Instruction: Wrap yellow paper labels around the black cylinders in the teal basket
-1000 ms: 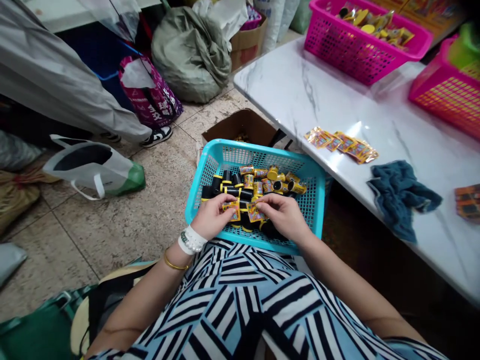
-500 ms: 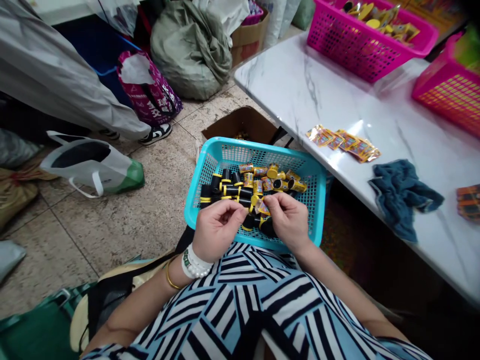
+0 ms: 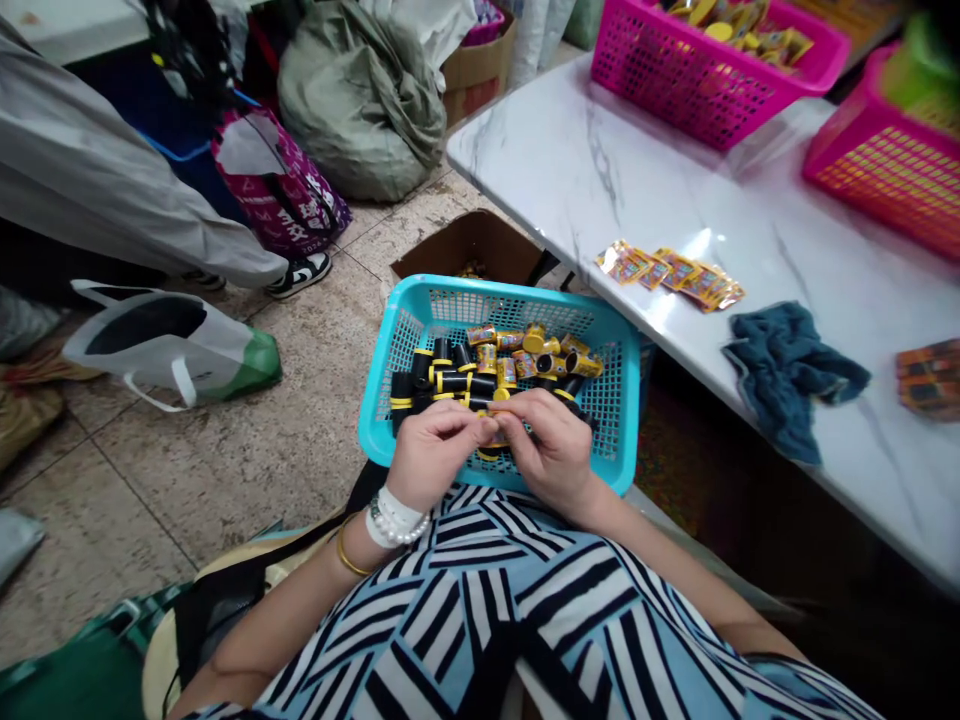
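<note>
My left hand [image 3: 431,448] and my right hand [image 3: 553,445] meet over the near side of a turquoise plastic basket [image 3: 499,284]. Both are closed, fingertips pinched together on a small yellow printed wrapper [image 3: 492,413], mostly hidden by my fingers. Black cylindrical containers with yellow lids [image 3: 451,381] lie below and to the left of my hands. Beyond my right hand are similar containers covered in yellow printed wrappers [image 3: 506,373], a few with the dark open end showing.
A white marbled table [image 3: 540,150] on the right bears a row of flat printed wrappers [image 3: 671,275], a blue cloth [image 3: 795,370] and pink baskets [image 3: 690,85]. An open carton [image 3: 469,235] stands behind the turquoise basket. Bags [image 3: 180,345] and a person's leg [image 3: 135,180] are at left.
My right hand has moved left, bringing its wrapper to the left fingertips; the hands were apart before. The whole view has shifted slightly.
</note>
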Tool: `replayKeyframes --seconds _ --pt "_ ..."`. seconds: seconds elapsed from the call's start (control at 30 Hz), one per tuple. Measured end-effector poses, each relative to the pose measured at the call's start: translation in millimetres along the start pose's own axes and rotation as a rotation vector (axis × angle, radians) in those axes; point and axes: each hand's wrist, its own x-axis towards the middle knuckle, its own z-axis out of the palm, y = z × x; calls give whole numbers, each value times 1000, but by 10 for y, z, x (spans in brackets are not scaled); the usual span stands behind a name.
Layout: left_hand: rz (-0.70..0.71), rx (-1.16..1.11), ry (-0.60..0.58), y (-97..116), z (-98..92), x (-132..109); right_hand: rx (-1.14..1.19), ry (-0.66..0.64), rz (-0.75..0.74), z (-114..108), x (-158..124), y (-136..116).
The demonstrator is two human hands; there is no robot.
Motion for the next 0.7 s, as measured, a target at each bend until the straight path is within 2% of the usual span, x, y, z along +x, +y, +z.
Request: replayKeyframes --seconds 0.13,0.23,0.33,0.4,0.47,0.53,0.7 --pt "-299 -221 11 -59 -80 59 48 -51 23 53 -1 0" --pt "-415 -291 17 -13 -104 79 53 -66 178 -54 17 110" --pt "-432 -305 4 37 -105 86 -15 -62 334 -315 39 234" --pt "-438 -313 -4 34 -79 83 -70 -49 371 -489 38 261" --pt "-397 -324 42 12 -24 69 -119 -12 355 -591 23 223" --pt "-318 -311 80 3 50 48 -171 27 290 -597 3 150" --pt "-174 -170 -9 102 153 15 -168 69 157 -373 -20 37"
